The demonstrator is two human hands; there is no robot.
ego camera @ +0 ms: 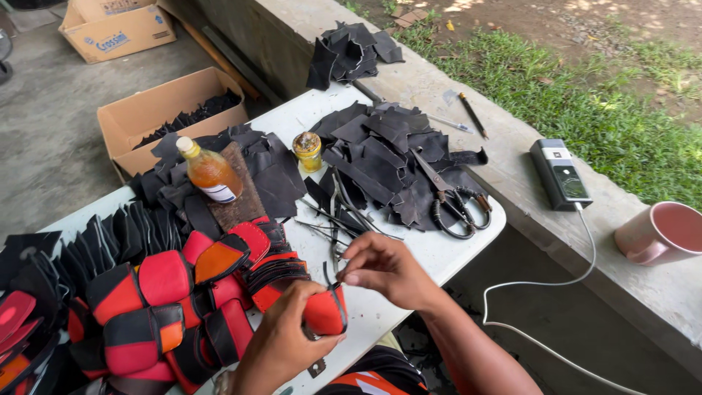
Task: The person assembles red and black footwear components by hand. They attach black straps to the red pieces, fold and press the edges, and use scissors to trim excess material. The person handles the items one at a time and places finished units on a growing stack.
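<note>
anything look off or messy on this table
Nothing is spilled or broken. The orange bottle lies on its side across black leather pieces, capped. Scissors rest on the leather heap near the table edge. Both hands work a red-and-black piece.

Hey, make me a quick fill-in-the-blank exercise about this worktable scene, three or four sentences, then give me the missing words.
1. The left hand holds a red and ____ leather piece.
2. The right hand pinches at the piece's ____ edge.
3. The scissors lie on a pile of ____ leather scraps.
4. The mug on the concrete ledge is ____.

Missing words: black; top; black; pink
</note>
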